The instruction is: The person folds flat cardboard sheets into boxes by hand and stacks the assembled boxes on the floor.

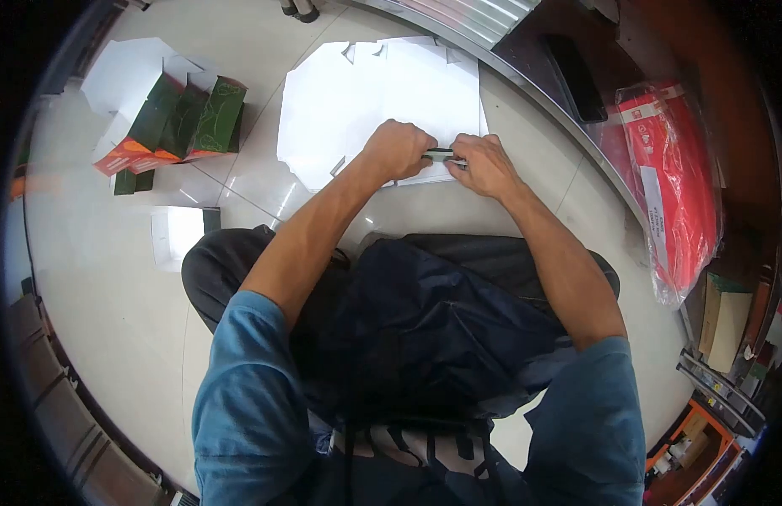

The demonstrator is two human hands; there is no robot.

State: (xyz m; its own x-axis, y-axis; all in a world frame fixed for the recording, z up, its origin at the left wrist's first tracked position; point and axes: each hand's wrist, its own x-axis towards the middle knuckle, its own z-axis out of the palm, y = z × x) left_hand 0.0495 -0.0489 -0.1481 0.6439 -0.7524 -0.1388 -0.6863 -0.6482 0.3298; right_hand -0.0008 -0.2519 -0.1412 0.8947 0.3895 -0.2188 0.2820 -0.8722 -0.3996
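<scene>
White die-cut cardboard sheets [349,101] lie flat in a stack on the tiled floor. Over their lower right part, my left hand [399,150] and my right hand [486,165] face each other a short gap apart. Between them is a small, narrow, greenish-grey piece [443,155], with my fingers closed on its two ends. What exactly the piece is cannot be made out.
Green and orange folded cartons [184,118] stand at the upper left, with a small white box [176,238] below them. At the right, a shelf edge [568,126] carries a black phone-like object [574,78] and a red plastic-wrapped packet [671,185].
</scene>
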